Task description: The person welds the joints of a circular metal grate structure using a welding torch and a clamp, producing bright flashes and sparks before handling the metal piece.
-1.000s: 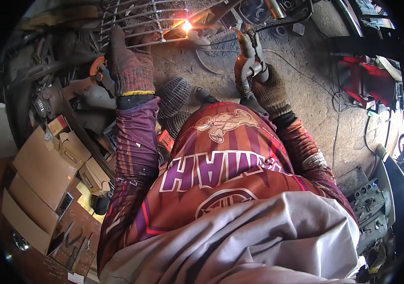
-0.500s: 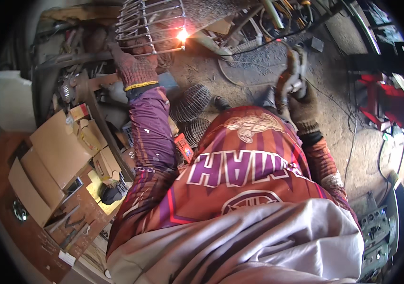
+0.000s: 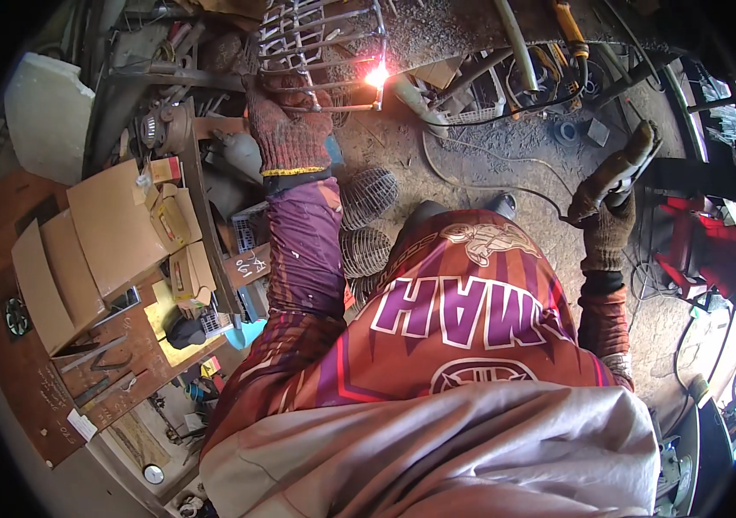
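A cage of welded metal bars [image 3: 299,52] rises at the upper middle, with a bright glowing spot [image 3: 377,76] at its near right corner. My left hand [image 3: 292,134], in a reddish knit glove, grips the cage's near edge, the fingers partly hidden behind the bars. Well to the right of the cage is my gloved right hand [image 3: 611,194]. Its fingers are closed around what looks like a welding electrode holder [image 3: 625,180], largely covered by the glove. A thin rod [image 3: 634,108] sticks out past the fingertips, and a dark cable [image 3: 515,187] runs toward this hand.
Round wire baskets [image 3: 368,194] lie on the floor beside my legs. Opened cardboard boxes [image 3: 113,246] and tools rest on a brown bench at left. An orange-handled tool [image 3: 570,30] hangs from the worktable edge. Cables cross the floor; a red item [image 3: 700,242] stands at right.
My right hand has moved rightward, farther from the cage, and has tilted. My left hand keeps its grip on the cage. The corner spot still glows. The whole view has shifted.
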A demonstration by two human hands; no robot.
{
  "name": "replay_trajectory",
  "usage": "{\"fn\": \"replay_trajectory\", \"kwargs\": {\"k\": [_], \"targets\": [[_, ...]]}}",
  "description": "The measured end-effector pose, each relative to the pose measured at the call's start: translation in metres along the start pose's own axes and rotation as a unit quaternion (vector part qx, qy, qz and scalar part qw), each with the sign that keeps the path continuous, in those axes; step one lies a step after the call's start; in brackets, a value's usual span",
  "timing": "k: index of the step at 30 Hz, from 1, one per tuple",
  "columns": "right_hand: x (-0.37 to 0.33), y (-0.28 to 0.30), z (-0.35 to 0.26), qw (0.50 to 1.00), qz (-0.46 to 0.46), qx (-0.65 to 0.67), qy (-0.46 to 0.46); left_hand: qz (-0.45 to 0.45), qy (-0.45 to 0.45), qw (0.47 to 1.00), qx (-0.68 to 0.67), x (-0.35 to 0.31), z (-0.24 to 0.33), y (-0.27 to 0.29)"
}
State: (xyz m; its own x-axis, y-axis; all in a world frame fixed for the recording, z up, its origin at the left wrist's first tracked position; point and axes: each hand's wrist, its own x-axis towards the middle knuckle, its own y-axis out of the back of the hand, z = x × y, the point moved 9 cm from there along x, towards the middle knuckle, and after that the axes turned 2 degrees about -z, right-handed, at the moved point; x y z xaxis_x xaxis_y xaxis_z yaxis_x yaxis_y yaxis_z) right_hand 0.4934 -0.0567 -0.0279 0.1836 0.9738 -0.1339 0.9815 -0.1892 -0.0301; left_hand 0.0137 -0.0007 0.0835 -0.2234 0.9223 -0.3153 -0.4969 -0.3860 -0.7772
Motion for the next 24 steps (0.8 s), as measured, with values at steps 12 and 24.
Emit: {"fn": "replay_trajectory", "kwargs": {"k": [12,24], "targets": [[-0.003,0.017,-0.056,0.992,0.096,0.068,0.041,0.007,-0.051,0.999,-0.004,0.005,0.022,0.003],[0.038,0.070,-0.190,0.954,0.221,-0.016,0.200,0.171,-0.140,0.973,0.067,-0.040,0.032,0.017]]}}
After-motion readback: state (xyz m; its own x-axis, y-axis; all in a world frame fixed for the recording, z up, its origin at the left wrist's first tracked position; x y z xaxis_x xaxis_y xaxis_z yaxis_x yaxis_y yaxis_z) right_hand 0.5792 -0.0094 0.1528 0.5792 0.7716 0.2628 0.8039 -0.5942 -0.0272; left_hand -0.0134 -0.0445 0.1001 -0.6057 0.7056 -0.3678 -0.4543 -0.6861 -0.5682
